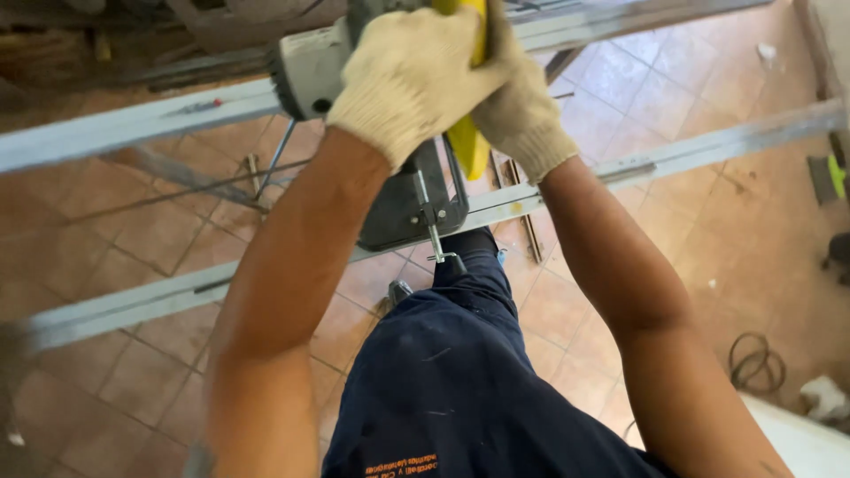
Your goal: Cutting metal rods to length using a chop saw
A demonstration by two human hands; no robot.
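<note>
While pale metal rails (620, 168) cross the view on a slant above a floor of reddish-brown tiles (133, 372), both of the person's gloved hands are up at the top of the picture on a power tool (354, 80). A second rail (115, 128) runs higher up, behind the tool, and thin metal rods (274, 159) and short strips (529, 226) lie on the tiles beneath the rails. A coil of dark cable (757, 361) rests on the floor at the right, near a pale crumpled scrap (823, 398), and a green-and-dark object (830, 177) sits by the right edge. The person's leg in dark blue trousers (443, 389) fills the lower middle and hides the floor under it; a small patch of orange lettering sits on the cloth at the bottom edge.

The tool has a grey-white motor housing and a yellow handle (469, 146), with a dark guard (412, 204) hanging below it, just over the nearer rail. The left hand (412, 75), in a cream knitted glove, is clenched over the top of the tool's body. The right hand (522, 111), gloved the same way, is wrapped round the yellow handle just beside the left, the two gloves touching. Both forearms reach up from the bottom edge and cover parts of the nearer rail.
</note>
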